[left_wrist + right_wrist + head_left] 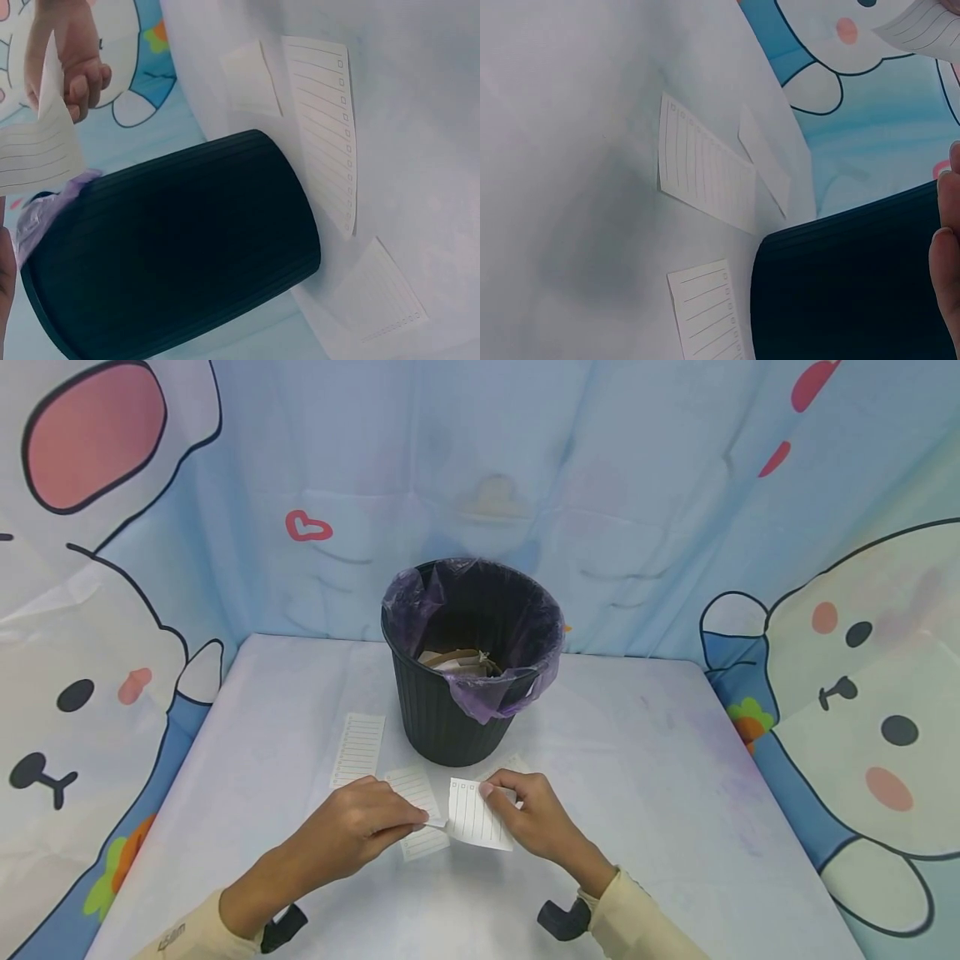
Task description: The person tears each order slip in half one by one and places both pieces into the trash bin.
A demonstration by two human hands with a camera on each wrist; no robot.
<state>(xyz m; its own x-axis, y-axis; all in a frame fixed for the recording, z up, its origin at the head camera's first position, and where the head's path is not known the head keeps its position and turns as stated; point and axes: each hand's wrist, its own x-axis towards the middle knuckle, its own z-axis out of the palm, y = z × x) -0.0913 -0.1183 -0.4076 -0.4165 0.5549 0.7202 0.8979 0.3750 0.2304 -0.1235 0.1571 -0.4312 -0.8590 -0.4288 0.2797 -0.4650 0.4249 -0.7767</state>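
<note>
My right hand (536, 818) pinches a white lined checklist sheet (474, 814) between thumb and fingers, its small printed boxes along the top edge. Left of it, my left hand (360, 822) pinches white paper at its fingertips, seen nearly edge-on from the head. In the left wrist view, lined paper (37, 154) with a raised, bent corner stands near the right hand (71, 67). Curved lined paper (926, 31) shows at the right wrist view's top corner. Below the hands on the table lie lined slips, one (412, 789) partly behind the left fingertips and another (425, 843) nearer me.
A black trash bin (450, 718) with a purple liner (543, 677) stands just beyond the hands, with paper and cardboard scraps (461, 662) inside. More slips lie by its base, one at the left (358, 750) and one at the right (510, 767). A printed curtain (337, 585) hangs behind the white-covered table (637, 760).
</note>
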